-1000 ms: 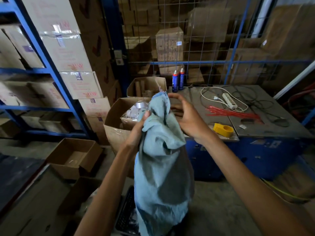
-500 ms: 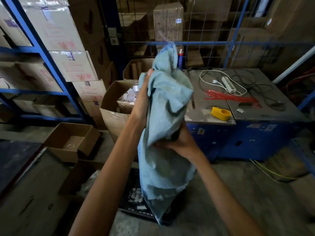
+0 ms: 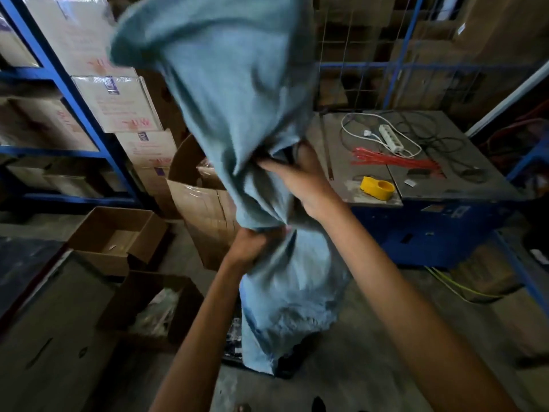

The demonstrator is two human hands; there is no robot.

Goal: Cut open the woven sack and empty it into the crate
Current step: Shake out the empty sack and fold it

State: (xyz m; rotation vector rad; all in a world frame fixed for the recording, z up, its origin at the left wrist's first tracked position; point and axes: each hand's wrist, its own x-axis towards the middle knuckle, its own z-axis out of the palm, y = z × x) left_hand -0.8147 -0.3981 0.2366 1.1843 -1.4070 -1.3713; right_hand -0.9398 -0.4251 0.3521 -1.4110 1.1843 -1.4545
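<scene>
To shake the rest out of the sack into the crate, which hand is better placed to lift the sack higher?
Probably the right hand: it grips the sack higher up, under the bulging upper part. The left hand pinches the waist lower down, steadying the open end over the crate.

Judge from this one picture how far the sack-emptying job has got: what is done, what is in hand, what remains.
Done: the woven sack is upended, mouth down over the dark crate. In hand: the left hand and right hand both grip its bunched middle. Left: whether contents remain is hidden; lifting the sack clear is not yet done.
</scene>
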